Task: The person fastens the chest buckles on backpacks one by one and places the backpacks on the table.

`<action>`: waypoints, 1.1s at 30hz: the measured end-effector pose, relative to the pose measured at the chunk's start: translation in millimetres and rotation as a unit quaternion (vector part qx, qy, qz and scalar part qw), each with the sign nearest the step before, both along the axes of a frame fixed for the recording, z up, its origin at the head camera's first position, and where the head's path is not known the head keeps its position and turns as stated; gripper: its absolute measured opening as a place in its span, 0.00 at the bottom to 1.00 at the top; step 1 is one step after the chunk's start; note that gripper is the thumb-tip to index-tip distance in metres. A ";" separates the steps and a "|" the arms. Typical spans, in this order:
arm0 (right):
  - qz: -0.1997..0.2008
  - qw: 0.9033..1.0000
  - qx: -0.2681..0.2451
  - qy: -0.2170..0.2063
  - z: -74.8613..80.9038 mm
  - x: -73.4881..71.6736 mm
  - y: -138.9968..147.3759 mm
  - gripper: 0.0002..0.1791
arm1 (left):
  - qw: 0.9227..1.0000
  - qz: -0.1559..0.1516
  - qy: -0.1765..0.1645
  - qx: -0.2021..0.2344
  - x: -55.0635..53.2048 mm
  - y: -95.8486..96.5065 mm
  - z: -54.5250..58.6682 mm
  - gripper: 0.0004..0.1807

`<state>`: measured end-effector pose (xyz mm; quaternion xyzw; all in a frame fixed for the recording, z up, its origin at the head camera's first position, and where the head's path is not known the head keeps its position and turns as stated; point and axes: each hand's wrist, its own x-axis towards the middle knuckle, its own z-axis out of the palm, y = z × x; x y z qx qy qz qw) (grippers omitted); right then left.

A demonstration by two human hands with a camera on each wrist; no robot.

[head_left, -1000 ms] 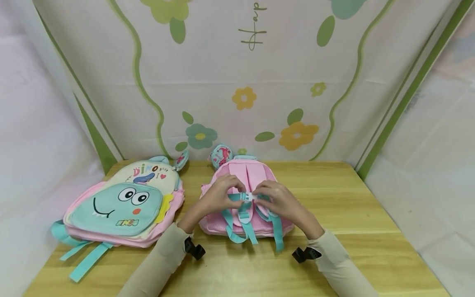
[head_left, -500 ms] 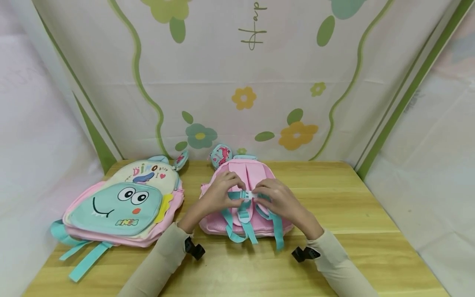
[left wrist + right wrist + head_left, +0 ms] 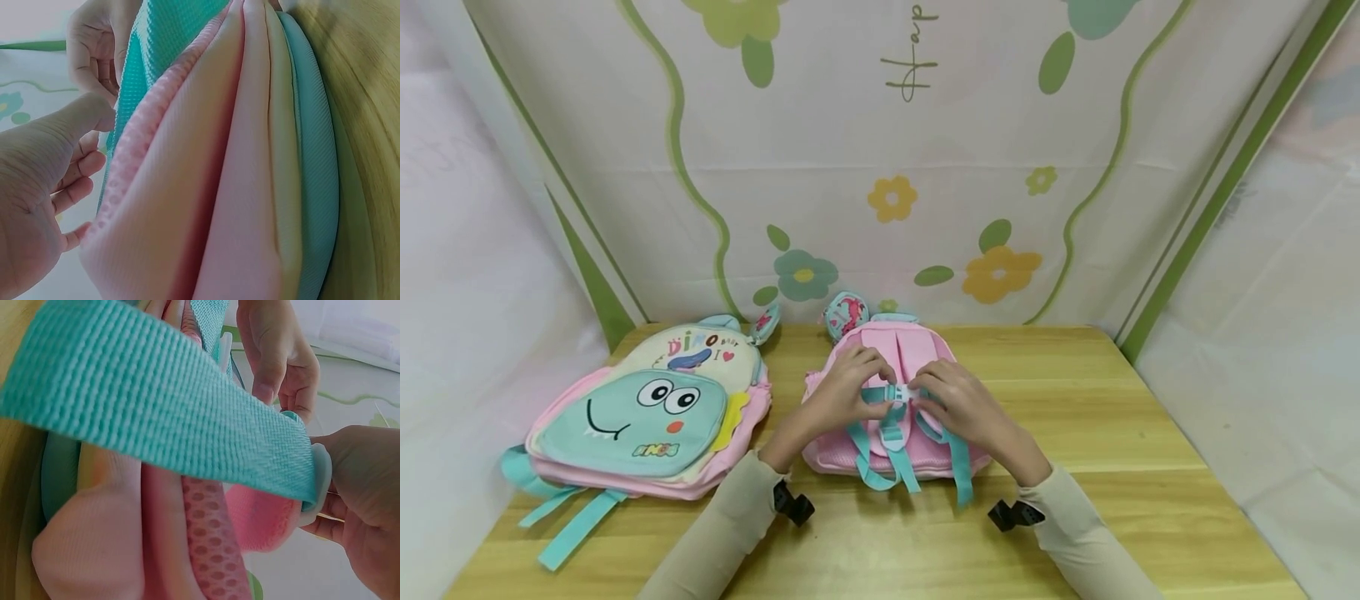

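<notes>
A pink children's backpack (image 3: 832,446) lies on the table with its strap side up. Across its middle runs a teal chest strap (image 3: 874,395) with a white buckle (image 3: 901,394), whose two halves appear to be together. My left hand (image 3: 842,392) pinches the buckle's left end between thumb and fingers. From the other side, my right hand (image 3: 964,402) pinches its right end, partly covering it. In the right wrist view a wide teal strap (image 3: 162,400) passes through a pale strap adjuster (image 3: 322,481) close to the right hand. The left wrist view hides the buckle behind the bag.
To the left lies a second backpack (image 3: 632,417) with a teal dinosaur face, its teal straps (image 3: 583,529) trailing over the table (image 3: 1120,467). A small round patterned pouch (image 3: 847,314) sits at the pink bag's top left. A floral cloth (image 3: 835,133) hangs behind the table.
</notes>
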<state>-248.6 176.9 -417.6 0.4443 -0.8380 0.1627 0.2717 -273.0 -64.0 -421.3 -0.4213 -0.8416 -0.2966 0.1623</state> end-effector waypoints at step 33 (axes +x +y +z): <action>0.013 0.999 -0.035 -0.031 -6.2 0.8 -3.3 0.14 | 0.998 0.005 0.057 0.015 0.3 0.2 -0.4 0.14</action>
